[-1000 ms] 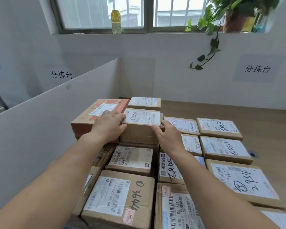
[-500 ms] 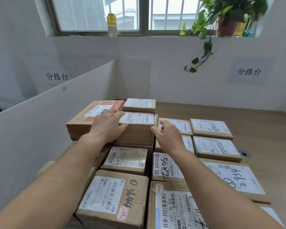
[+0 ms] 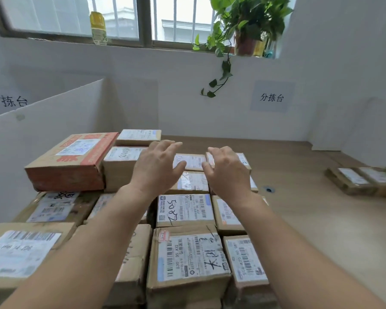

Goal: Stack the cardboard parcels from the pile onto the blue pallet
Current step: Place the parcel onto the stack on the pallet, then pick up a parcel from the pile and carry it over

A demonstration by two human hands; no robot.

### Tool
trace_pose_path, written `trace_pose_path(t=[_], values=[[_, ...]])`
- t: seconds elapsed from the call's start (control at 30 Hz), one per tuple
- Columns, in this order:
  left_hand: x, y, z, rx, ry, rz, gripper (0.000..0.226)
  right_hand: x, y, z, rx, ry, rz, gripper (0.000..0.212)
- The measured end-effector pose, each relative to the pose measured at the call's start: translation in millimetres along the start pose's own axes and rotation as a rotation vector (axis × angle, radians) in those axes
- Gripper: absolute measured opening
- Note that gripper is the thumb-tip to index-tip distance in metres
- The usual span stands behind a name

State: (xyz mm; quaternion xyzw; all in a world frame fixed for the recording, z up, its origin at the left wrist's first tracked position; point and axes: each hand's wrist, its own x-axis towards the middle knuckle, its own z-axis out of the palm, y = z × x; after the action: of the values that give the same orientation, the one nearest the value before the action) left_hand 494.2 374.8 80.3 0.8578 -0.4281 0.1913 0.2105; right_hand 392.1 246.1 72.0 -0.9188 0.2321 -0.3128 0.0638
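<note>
The stack (image 3: 187, 255) is judged unfinished, loose parcels (image 3: 363, 181) being left at 3 o'clock; nothing is held by the spread left hand (image 3: 156, 168) or right hand (image 3: 228, 172).

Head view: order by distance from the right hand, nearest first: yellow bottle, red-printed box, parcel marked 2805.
1. Parcel marked 2805, just near-side of the right hand.
2. Red-printed box, far left.
3. Yellow bottle, up on the windowsill.
</note>
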Motion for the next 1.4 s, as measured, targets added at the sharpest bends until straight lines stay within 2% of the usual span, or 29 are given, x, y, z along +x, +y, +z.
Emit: trace_pose_path(t=[0.13,0.3,0.6,0.9,1.13,1.27,1.4], values=[[-13,53,13,-0.014,0.013,0.061,0.052,-21,39,-23,-0.108,0.057,-0.019,0.04],[-36,130,37,-0.025,0.046,0.054,0.05,-57,95,-54,-0.167,0.146,-0.052,0.04],[-82,288,102,-0.107,-0.01,0.019,0.059,-140,234,-110,-0.248,0.073,0.058,0.053],[-111,428,155,-0.146,-0.057,0.036,0.075,-204,361,-163,-0.3,0.152,0.083,0.055],[-108,506,189,-0.175,-0.144,0.091,0.074,-235,438,-192,-0.35,0.175,0.177,0.056],[-95,542,214,-0.191,-0.163,0.148,0.084,-242,484,-199,-0.385,0.191,0.231,0.049],[-77,576,246,-0.22,-0.2,0.154,0.08,-240,530,-197,-0.399,0.176,0.257,0.054]])
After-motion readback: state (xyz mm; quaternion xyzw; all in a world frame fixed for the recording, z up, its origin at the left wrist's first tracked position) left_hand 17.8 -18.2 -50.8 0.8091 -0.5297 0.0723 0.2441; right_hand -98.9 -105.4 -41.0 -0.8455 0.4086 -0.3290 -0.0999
